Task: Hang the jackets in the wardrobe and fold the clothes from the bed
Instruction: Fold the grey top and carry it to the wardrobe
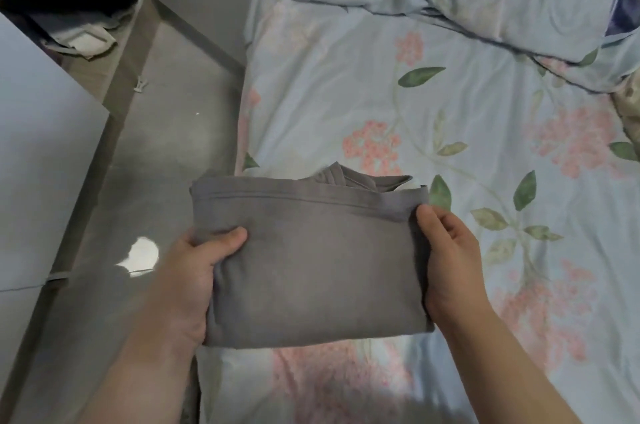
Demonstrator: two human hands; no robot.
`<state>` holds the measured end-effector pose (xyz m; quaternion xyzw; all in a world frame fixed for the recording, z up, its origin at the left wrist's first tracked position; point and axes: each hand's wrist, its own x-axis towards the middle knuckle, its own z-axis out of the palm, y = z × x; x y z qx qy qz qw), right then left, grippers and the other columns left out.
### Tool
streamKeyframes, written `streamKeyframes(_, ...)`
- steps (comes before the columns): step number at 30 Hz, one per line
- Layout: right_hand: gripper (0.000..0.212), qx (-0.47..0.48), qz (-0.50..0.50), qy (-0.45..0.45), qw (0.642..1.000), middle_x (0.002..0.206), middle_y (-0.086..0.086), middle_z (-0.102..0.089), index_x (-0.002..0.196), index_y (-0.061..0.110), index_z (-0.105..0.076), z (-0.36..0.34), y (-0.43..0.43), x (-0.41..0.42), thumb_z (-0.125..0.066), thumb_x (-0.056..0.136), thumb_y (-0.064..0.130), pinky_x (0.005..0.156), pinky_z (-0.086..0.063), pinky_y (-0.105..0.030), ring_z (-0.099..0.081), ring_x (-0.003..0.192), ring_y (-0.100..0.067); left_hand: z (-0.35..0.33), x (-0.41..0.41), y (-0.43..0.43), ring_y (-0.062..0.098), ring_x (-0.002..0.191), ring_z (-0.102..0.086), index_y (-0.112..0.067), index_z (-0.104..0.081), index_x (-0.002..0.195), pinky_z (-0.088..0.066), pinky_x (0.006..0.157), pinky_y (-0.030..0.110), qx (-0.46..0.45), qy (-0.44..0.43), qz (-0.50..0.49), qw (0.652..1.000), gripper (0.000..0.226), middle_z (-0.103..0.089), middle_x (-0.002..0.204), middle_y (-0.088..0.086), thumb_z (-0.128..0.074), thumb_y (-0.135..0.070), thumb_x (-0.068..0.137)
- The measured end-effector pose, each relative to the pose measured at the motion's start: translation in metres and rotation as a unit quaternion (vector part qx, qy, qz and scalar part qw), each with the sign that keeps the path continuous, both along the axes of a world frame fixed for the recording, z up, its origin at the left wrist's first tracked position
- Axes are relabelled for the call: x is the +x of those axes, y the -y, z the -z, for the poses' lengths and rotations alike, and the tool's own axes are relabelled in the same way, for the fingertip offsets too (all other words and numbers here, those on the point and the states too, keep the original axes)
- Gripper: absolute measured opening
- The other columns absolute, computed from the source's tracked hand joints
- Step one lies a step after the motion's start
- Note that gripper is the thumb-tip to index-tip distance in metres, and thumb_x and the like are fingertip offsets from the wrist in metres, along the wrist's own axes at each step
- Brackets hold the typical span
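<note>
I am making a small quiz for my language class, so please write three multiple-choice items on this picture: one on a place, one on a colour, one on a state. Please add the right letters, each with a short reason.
1. Where is the garment?
A. Lying on the floor.
B. Held in both grips at the edge of the bed.
C. Hanging on a hanger.

2. What colour is the garment?
A. Grey.
B. Red.
C. Yellow.

3. In what state is the garment?
A. Spread out flat.
B. Crumpled into a ball.
C. Folded into a rectangle.

Right letters:
1 B, the left grip and the right grip each hold one side of it.
2 A, its cloth is plain grey.
3 C, layered edges show along its far side.
</note>
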<state>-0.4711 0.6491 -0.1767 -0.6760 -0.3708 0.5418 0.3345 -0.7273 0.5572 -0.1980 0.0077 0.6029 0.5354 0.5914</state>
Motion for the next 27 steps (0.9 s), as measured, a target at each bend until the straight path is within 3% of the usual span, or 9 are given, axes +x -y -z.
streamKeyframes(3,0.048,-0.063,0.003,0.044,0.997,0.084,-0.008,-0.072,0.084,0.014,-0.071,-0.006,0.012,0.003,-0.059,0.078,0.06,0.069,-0.055,-0.04,-0.069,0.079,-0.02,-0.004,0.0,0.003,0.026,0.078,-0.073,-0.013,-0.078,0.084,-0.057,0.06,0.033,-0.031,-0.03,-0.013,0.999,0.024,-0.076,0.088,0.013,-0.076,-0.022,0.062)
streamKeyframes(6,0.056,-0.111,-0.02,0.073,0.991,0.078,-0.007,-0.062,0.081,0.004,-0.058,-0.023,0.026,0.0,-0.059,0.077,0.06,0.07,-0.046,-0.039,-0.058,0.073,-0.025,-0.022,0.004,0.003,0.019,0.073,-0.074,-0.011,-0.075,0.085,-0.055,0.054,0.025,-0.057,-0.05,-0.02,0.997,0.01,-0.076,0.082,0.007,-0.075,-0.01,0.075)
streamKeyframes(10,0.042,-0.108,-0.036,0.104,0.988,0.059,0.009,-0.049,0.06,0.018,-0.05,-0.063,0.031,-0.021,-0.057,0.094,0.042,0.062,-0.036,-0.031,-0.045,0.061,-0.013,-0.067,-0.011,0.001,0.021,0.072,-0.073,-0.009,-0.069,0.094,-0.055,0.053,0.027,-0.085,-0.038,-0.017,0.996,0.013,-0.076,0.082,0.008,-0.067,-0.001,0.083)
streamKeyframes(14,0.033,-0.061,-0.053,0.094,0.992,0.06,0.012,-0.054,0.069,0.018,-0.056,-0.135,0.022,-0.067,-0.056,0.096,0.036,0.059,-0.039,-0.029,-0.051,0.063,-0.015,-0.136,-0.061,-0.005,0.021,0.073,-0.073,-0.007,-0.069,0.098,-0.055,0.053,0.028,-0.067,-0.05,-0.01,0.996,0.016,-0.076,0.086,0.01,-0.07,-0.006,0.082)
streamKeyframes(18,0.015,-0.03,-0.072,0.061,0.995,0.086,0.02,-0.072,0.098,0.042,-0.067,-0.225,0.018,-0.117,-0.055,0.095,0.033,0.07,-0.054,-0.029,-0.069,0.077,-0.003,-0.225,-0.119,-0.005,0.025,0.076,-0.074,-0.006,-0.068,0.102,-0.056,0.055,0.031,-0.015,-0.059,0.024,0.998,0.037,-0.075,0.092,0.014,-0.073,-0.015,0.067)
streamKeyframes(23,0.018,0.027,-0.076,0.032,0.996,0.097,0.01,-0.074,0.102,0.042,-0.064,-0.336,0.026,-0.179,-0.055,0.095,0.029,0.079,-0.054,-0.038,-0.071,0.086,-0.011,-0.347,-0.194,0.001,0.034,0.08,-0.073,-0.004,-0.068,0.105,-0.057,0.057,0.038,0.086,-0.071,0.093,0.989,0.045,-0.074,0.095,0.019,-0.074,-0.013,0.061)
streamKeyframes(27,0.026,0.073,-0.069,-0.03,0.994,0.102,0.008,-0.074,0.115,0.042,-0.059,-0.424,0.034,-0.226,-0.056,0.096,0.024,0.075,-0.054,-0.035,-0.072,0.088,-0.011,-0.455,-0.26,0.001,0.031,0.087,-0.072,-0.01,-0.073,0.1,-0.06,0.062,0.036,0.217,-0.085,0.132,0.963,0.043,-0.072,0.105,0.019,-0.066,0.002,0.059)
